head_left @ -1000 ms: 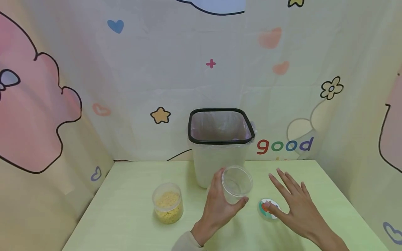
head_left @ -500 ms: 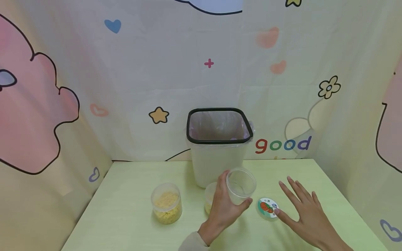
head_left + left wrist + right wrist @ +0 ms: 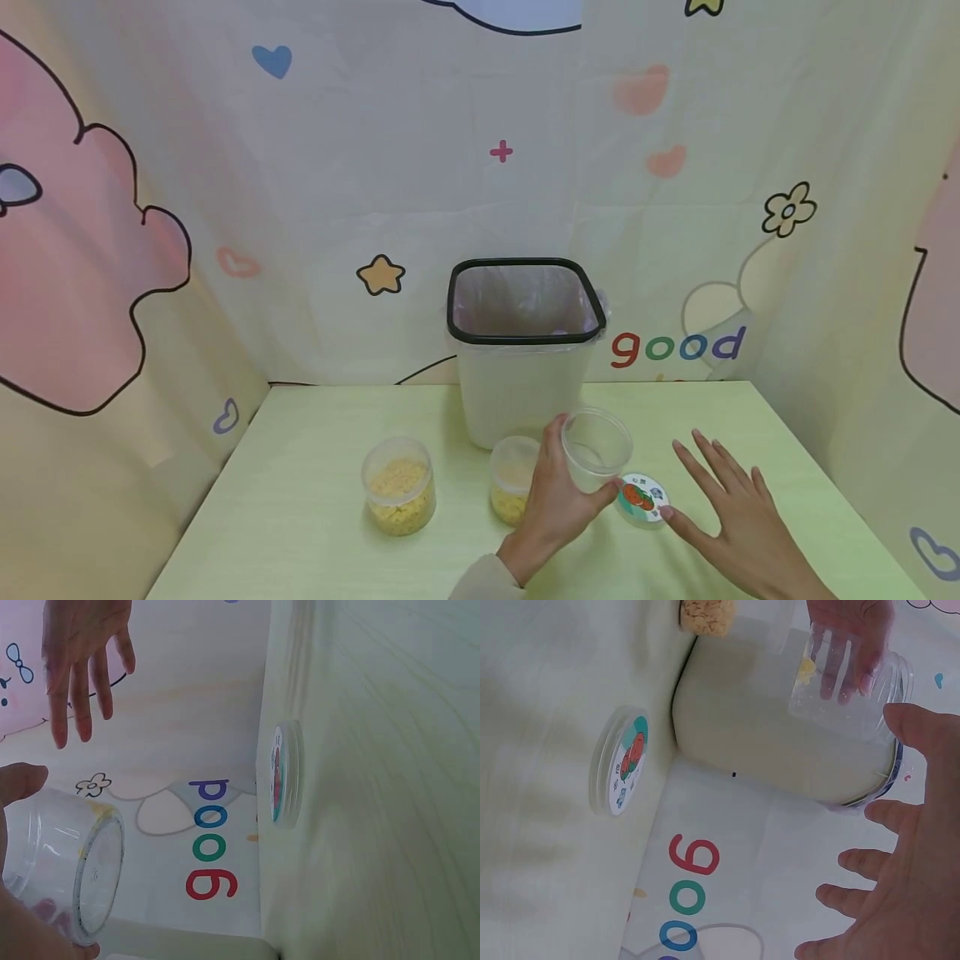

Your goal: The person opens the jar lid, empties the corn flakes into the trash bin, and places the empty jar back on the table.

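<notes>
Here, left fingers (image 3: 555, 435) grip jar (image 3: 597, 446); tubs (image 3: 396, 447) hold crumbs (image 3: 402, 481).

Head view looks forward and down across the worktop (image 3: 300, 483) — the widest; wrist views sit low and near, rolled sideways — left facing the lettering (image 3: 209, 836), right the bin (image 3: 742, 712); both share lid (image 3: 285, 776) and cup (image 3: 67, 851).

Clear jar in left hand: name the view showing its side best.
Right wrist: the clear jar shows from base to mouth, barely overlapped by the right hand. Head looks into it, the left hand covering part; left wrist shows its base, not the whole mouth.
</notes>
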`<act>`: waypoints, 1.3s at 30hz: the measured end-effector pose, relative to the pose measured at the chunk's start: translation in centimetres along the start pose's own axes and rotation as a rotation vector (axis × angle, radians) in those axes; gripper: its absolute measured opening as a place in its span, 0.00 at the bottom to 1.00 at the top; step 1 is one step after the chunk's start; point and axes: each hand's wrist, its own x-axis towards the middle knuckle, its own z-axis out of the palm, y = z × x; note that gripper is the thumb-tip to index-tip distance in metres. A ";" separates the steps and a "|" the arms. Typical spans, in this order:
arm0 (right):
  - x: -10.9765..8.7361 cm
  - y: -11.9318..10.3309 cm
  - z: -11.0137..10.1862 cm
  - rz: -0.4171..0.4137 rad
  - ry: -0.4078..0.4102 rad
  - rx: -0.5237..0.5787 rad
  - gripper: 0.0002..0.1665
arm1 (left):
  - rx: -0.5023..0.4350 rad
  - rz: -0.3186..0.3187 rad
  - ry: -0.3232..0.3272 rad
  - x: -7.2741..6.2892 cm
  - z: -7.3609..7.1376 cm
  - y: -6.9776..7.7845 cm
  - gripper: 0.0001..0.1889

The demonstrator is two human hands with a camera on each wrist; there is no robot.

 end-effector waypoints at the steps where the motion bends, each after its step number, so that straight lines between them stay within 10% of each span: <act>1: 0.0 0.0 0.0 0.000 0.001 0.000 0.47 | 0.006 -0.004 -0.001 0.0 0.2 0.0 0.52; 39: -0.6 0.2 1.0 0.012 -0.006 0.013 0.49 | 0.190 -0.175 -0.090 -0.4 4.5 -3.3 0.51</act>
